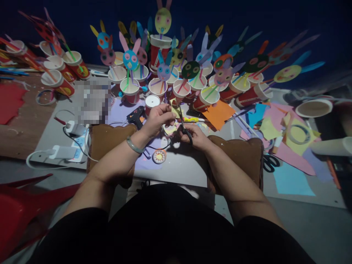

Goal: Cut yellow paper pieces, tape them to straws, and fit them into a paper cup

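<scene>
My left hand (161,119) pinches a small piece of yellow paper (176,109) over the middle of the table. In my right hand (194,135) is a pair of black-handled scissors (187,132), its blades pointing up beside the paper's right edge. Whether the blades touch the paper I cannot tell. Just behind the hands lies a yellow marker-like stick (192,119). A black glue gun (136,115) rests left of my left hand, and a round patterned disc (159,156) lies nearer to me.
Red and white paper cups (129,90) with paper rabbit faces on sticks crowd the back. Orange paper (220,113), a tape roll (299,134) and more scissors (271,163) lie to the right. Brown cushions (236,157) sit under both forearms. A power strip (78,146) is at left.
</scene>
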### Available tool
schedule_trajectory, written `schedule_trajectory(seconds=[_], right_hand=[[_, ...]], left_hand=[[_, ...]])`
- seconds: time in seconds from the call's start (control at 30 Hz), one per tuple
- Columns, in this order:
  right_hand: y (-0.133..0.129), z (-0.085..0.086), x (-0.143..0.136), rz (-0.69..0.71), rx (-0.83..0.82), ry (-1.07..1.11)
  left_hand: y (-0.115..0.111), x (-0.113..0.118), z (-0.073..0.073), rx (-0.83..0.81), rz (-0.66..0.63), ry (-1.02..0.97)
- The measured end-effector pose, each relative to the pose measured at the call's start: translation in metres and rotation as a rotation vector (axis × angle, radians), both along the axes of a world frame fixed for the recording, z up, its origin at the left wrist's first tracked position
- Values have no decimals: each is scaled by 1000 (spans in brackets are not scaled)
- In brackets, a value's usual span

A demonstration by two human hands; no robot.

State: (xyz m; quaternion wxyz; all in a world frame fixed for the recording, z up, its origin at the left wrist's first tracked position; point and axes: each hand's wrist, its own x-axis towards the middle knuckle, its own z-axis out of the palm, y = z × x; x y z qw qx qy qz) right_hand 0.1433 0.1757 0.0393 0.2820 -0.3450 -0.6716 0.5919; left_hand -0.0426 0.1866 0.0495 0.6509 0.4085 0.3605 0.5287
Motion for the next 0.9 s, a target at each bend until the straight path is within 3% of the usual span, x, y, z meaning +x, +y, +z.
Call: schedule_trajectory(seconds=[0.9], right_hand=[[1, -4, 0, 12, -52, 18]], left_hand=[[0, 1, 2, 3, -4, 3]])
